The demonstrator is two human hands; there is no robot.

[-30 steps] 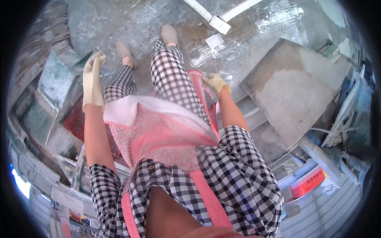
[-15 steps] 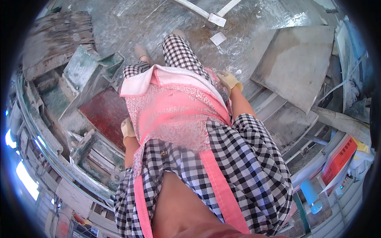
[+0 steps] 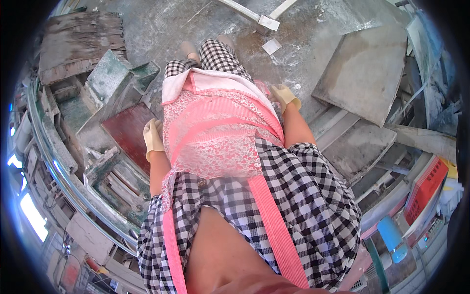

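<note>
My left hand [image 3: 154, 135], in a pale yellow glove, hangs beside the pink patterned apron [image 3: 215, 147]. Its fingers are loosely bent, and I see nothing in them. On the other side, my right hand [image 3: 284, 95] wears a matching glove and is by the apron's edge. Its fingers are bent toward pinkish material [image 3: 263, 88] there; their tips are hidden, so whether they grip it I cannot tell. The apron's white upturned flap [image 3: 225, 83] lies across my front, above the black-and-white checked trousers [image 3: 220, 55].
At left, a dark red panel [image 3: 129, 128] and dusty metal trays [image 3: 105, 78] lie near a stack of worn boards [image 3: 83, 41]. A large grey board [image 3: 364, 73] leans at right. Ahead, a metal frame [image 3: 240, 10] and a white card [image 3: 271, 46] are on the wet floor [image 3: 161, 24].
My left hand has swung forward and slightly outward from the apron, showing more of the glove. My feet and legs have shifted in the view; my right hand stays beside the apron.
</note>
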